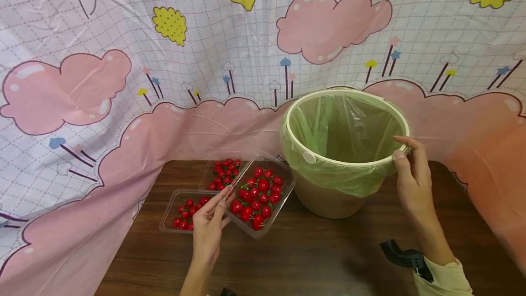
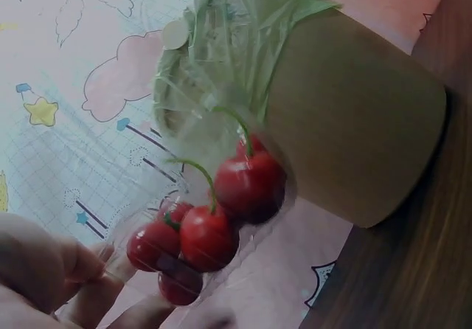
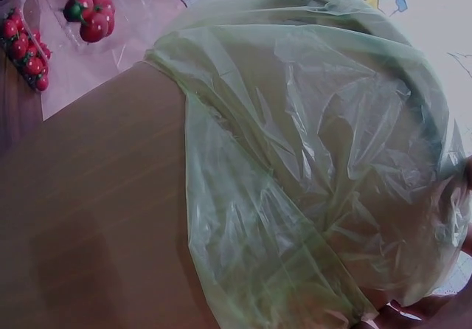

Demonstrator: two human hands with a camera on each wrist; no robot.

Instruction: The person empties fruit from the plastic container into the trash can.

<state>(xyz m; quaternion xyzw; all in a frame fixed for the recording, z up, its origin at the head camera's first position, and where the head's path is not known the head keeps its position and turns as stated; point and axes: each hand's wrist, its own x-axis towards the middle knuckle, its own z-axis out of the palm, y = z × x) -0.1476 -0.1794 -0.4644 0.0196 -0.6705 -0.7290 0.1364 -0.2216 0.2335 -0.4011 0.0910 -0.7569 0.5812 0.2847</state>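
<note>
In the head view my left hand (image 1: pixel 207 232) grips the left edge of a clear plastic tray (image 1: pixel 265 232) and holds it tilted above the table. Red cherries (image 1: pixel 255 194) with green stems lie in it; the left wrist view shows several of these cherries (image 2: pixel 210 237) close up. Just right of the tray stands a brown trash bin (image 1: pixel 328 200) with a pale rim. A green plastic liner (image 1: pixel 349 182) is folded over that rim. My right hand (image 1: pixel 415 186) pinches the bin's right rim between thumb and fingers. The right wrist view shows the liner (image 3: pixel 295 144) wrinkled and sheer.
Two more clear trays of cherries rest on the dark wooden table (image 1: pixel 304 259): one at left (image 1: pixel 166 223), another behind it (image 1: pixel 203 179), partly hidden by the held tray. A patterned cloth (image 1: pixel 226 131) hangs behind the table and along both sides.
</note>
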